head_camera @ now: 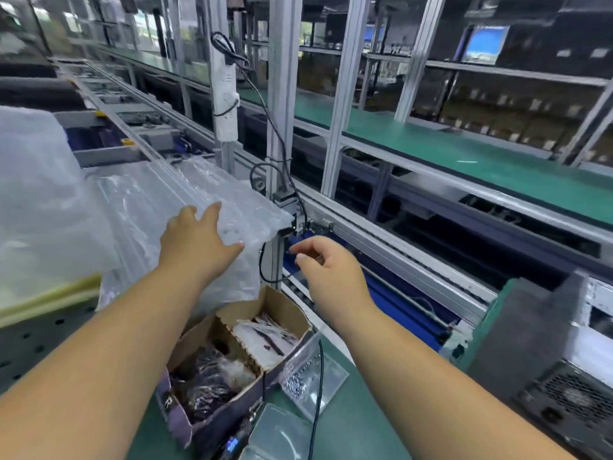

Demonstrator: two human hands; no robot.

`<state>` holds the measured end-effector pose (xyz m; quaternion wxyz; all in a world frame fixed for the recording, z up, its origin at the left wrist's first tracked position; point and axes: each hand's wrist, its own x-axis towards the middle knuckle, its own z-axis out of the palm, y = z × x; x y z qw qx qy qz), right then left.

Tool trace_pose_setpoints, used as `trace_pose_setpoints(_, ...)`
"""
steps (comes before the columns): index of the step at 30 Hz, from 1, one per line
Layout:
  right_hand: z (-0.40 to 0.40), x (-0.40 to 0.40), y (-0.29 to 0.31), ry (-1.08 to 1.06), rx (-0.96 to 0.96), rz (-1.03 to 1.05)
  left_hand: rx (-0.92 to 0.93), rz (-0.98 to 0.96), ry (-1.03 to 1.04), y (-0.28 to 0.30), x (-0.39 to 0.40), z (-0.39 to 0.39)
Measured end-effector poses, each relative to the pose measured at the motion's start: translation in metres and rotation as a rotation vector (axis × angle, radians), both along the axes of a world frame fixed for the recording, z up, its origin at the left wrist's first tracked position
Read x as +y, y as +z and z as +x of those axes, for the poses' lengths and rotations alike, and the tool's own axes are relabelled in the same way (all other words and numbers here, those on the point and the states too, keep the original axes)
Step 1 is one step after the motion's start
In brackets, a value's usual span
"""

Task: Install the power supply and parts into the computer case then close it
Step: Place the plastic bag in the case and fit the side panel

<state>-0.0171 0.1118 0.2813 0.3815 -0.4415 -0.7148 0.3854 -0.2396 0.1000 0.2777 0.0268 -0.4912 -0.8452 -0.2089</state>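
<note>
My left hand lies with fingers spread on a sheet of clear air-cushion wrap draped over the conveyor edge. It presses on the wrap without gripping it. My right hand hovers to its right, fingers loosely curled, holding nothing that I can see. The dark computer case stands at the right edge, its rear fan grille facing me. A cardboard box below my hands holds bagged cables and small parts. A clear bag of screws lies beside it.
A large white plastic bag fills the left. An aluminium post with a power strip and black cables rises behind the wrap. The roller conveyor runs diagonally. A clear plastic lid and an electric screwdriver lie near me.
</note>
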Motion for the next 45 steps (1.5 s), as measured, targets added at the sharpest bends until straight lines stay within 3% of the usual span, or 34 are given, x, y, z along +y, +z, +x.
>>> trace_pose_setpoints(3,-0.002,0.004,-0.003,-0.004,-0.015,-0.012,-0.078,-0.103,0.012,-0.010,0.017,-0.011)
trace_pose_setpoints(6,-0.002,0.006,-0.004,-0.010,-0.013,-0.017,-0.119,-0.066,0.034,-0.016,0.023,-0.015)
trace_pose_setpoints(12,0.001,0.007,-0.001,-0.028,-0.006,-0.011,-0.141,0.387,0.047,-0.005,0.008,-0.001)
trace_pose_setpoints(17,-0.002,0.002,0.010,-0.011,0.057,-0.009,-0.131,0.661,-0.102,0.022,-0.016,0.023)
trace_pose_setpoints(25,0.002,0.001,0.054,0.199,0.389,-0.276,-0.058,0.643,-0.447,0.030,-0.048,0.097)
trace_pose_setpoints(30,0.039,-0.006,0.067,0.164,0.356,-0.276,-0.152,0.653,-0.621,0.023,-0.054,0.146)
trace_pose_setpoints(32,0.064,-0.008,0.067,0.156,0.374,-0.251,-0.230,0.643,-0.750,0.020,-0.056,0.164)
trace_pose_setpoints(36,0.127,-0.008,0.063,0.113,0.402,-0.213,-0.596,0.666,-0.917,0.016,-0.059,0.198)
trace_pose_setpoints(40,0.197,-0.006,0.054,0.077,0.368,-0.170,-0.761,0.687,-0.663,0.012,-0.044,0.236)
trace_pose_setpoints(45,0.290,-0.011,0.045,0.048,0.289,-0.091,-1.168,0.466,-0.532,0.018,-0.020,0.305)
